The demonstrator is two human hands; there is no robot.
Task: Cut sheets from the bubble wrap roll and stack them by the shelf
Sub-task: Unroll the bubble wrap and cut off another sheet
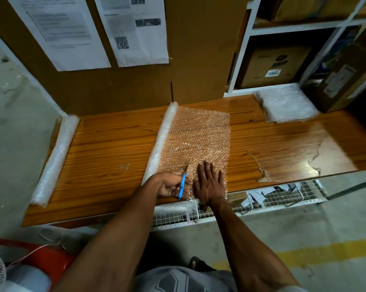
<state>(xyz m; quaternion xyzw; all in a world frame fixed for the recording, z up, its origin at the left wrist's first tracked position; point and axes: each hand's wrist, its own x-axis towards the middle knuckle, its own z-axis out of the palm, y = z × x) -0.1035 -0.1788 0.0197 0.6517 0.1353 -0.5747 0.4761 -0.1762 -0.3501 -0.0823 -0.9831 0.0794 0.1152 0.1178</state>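
Note:
A bubble wrap roll lies across the wooden table, with a length of wrap unrolled to its right. My left hand grips blue-handled scissors, blades pointing away into the wrap near its front edge. Just right of the scissors, my right hand lies flat with fingers spread, pressing the wrap down. A stack of cut sheets rests at the table's far right, beside the white shelf.
A second bubble wrap roll lies along the table's left edge. Cardboard with taped papers stands behind the table. Boxes fill the shelf. A wire basket with scraps hangs under the front edge. Torn film clings at front right.

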